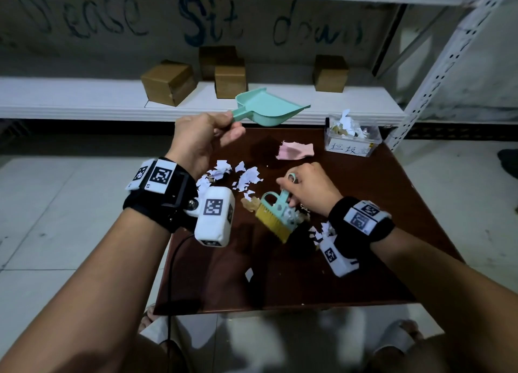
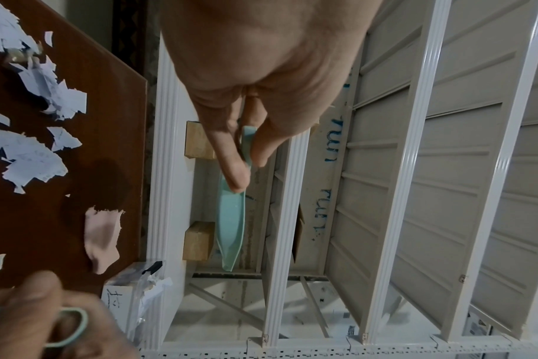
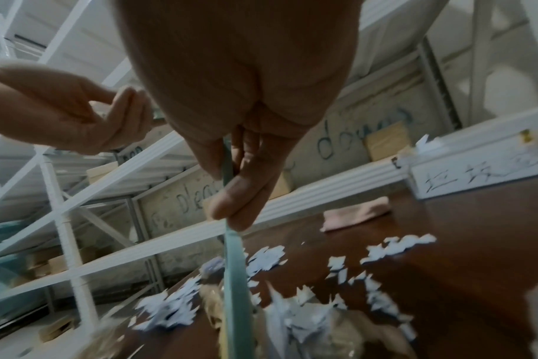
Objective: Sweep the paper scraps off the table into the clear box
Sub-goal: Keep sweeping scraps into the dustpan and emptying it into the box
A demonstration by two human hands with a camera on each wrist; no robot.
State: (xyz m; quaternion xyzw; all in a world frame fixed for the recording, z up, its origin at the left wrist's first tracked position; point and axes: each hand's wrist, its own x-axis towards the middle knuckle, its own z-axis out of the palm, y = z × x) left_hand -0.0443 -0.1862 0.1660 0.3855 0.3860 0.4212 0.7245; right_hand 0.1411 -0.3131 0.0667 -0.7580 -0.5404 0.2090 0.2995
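Left hand [image 1: 200,140] pinching handle of mint-green plastic dustpan [image 1: 267,108], holding it aloft at 12 o'clock, clearing sweep path. Right hand [image 1: 308,187] gripping mint-handled yellow-bristle brush [image 1: 276,213], bristles down at centre, herding torn white paper scraps [image 1: 246,176] together on dark brown worktop [image 1: 364,260]. Labelled clear plastic box [image 1: 351,140] waiting at 2 o'clock corner, already holding scraps.

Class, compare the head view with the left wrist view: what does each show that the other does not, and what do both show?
Only the head view shows the yellow brush bristles, both wrist cameras, the person's feet, and the whole dustpan held up over the table's far edge.

Only the left wrist view shows the left hand's grip close up: thumb and fingers pinching the dustpan handle, the pan seen edge-on.

Both show the white scraps on the brown table, the pink cloth, the clear box with paper inside, the right hand and the shelving's cardboard boxes.
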